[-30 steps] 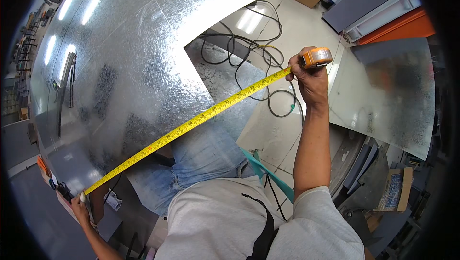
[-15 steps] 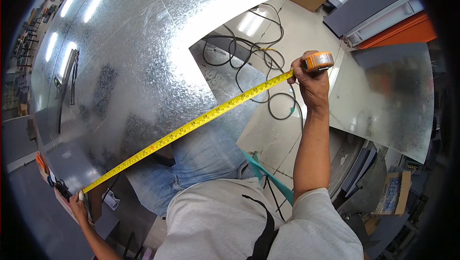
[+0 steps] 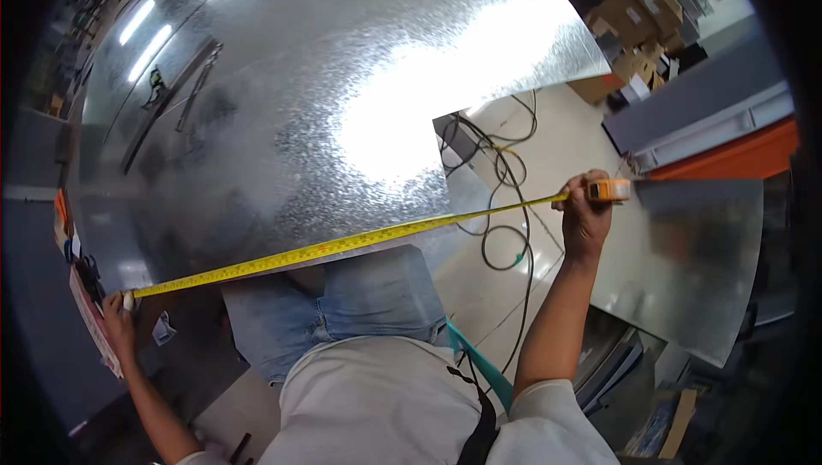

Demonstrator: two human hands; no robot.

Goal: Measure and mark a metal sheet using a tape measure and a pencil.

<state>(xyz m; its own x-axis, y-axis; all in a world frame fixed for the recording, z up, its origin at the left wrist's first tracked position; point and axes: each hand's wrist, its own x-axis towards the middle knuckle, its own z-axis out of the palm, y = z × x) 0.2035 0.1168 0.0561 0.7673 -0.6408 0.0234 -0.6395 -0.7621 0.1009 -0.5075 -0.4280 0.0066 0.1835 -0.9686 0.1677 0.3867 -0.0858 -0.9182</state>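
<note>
While the yellow tape measure blade [image 3: 342,247] spans the galvanized sheet's [image 3: 325,105] near edge | left hand [image 3: 117,318] pinches its hook, 8 o'clock | right hand [image 3: 586,212] clenches the orange case [image 3: 610,190], 3 o'clock | risk: hook likely slips, blade snaps back.
</note>
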